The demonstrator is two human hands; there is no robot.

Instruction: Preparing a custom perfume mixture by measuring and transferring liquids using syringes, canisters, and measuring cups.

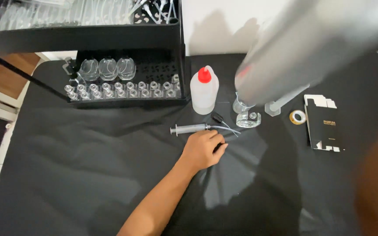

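My left hand (203, 149) rests on the black cloth (88, 175) near the middle, fingers curled over a small black piece (221, 147) at its fingertips. Just beyond it lies a clear syringe (189, 128) with a thin tube. A small black cap (217, 117) sits behind the tube. A large, blurred silvery cylinder (302, 43) hangs tilted above the table at the upper right, its lower end over a small glass beaker (240, 105). Only a blurred forearm (375, 179) shows at the right edge; my right hand itself is hidden.
A white squeeze bottle with a red cap (204, 89) stands behind the syringe. A black rack (123, 83) of small glass bottles and vials is at the back left. A small glass bottle (249, 119), a clear measuring cylinder (285, 102), a tape roll (297, 116) and a flat black carton (324, 126) lie right.
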